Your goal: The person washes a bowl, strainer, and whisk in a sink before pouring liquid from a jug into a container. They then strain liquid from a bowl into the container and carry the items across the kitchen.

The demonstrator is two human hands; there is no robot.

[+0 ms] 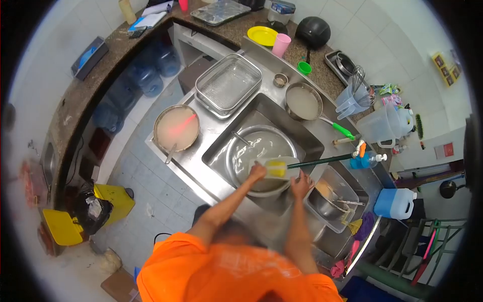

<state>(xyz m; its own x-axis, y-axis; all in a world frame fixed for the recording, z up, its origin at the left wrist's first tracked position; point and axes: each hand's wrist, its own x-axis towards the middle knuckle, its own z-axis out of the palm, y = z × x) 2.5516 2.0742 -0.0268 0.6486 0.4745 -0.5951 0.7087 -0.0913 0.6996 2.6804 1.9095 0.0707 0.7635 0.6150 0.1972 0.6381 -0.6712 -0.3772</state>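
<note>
— Hands first, head view: what do they hold?

— Left hand (257, 172) grips the near end of a pale board (274, 167), fingers closed on its edge. Right hand (302, 185) is at the other end beside a yellow sponge (275, 168); I cannot tell whether it pinches anything.

— Where is the board?

— Over the steel bowl (261, 151) in the sink (216, 151), just above the water. A green-handled pan (303, 102) and a pot (176, 128) of cloudy water stand on the counter.

— How to scrub well?

— I'd judge: brace the board firmly with the left, keep it over the bowl so drips fall in, press the sponge flat.
</note>
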